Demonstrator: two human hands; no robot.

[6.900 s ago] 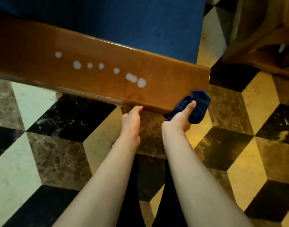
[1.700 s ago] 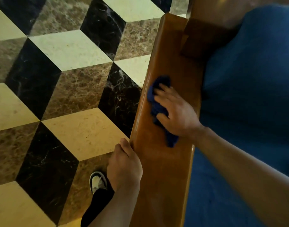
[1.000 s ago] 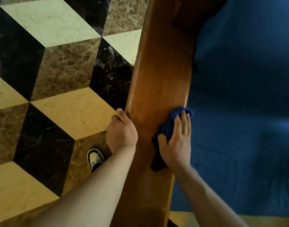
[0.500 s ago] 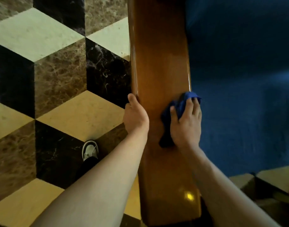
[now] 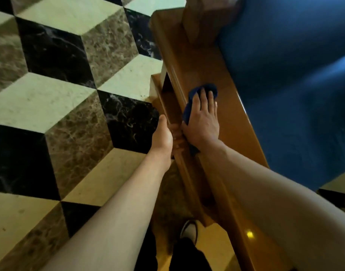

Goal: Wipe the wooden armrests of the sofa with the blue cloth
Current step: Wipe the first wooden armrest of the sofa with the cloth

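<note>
Blue cloth under flat right hand — wooden armrest, left hand gripping edge

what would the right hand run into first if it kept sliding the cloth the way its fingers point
The right hand presses the blue cloth flat on the armrest, fingers pointing up its length. The bare wood ahead looks free until the upright wooden post at the backrest end, probably the first stop.

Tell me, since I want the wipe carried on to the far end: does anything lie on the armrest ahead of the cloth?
Nothing visible does. The right hand presses the blue cloth flat on the wooden armrest, and the top beyond it is bare up to the upright wooden post at the far end. The left hand grips the outer edge, behind the cloth.
</note>
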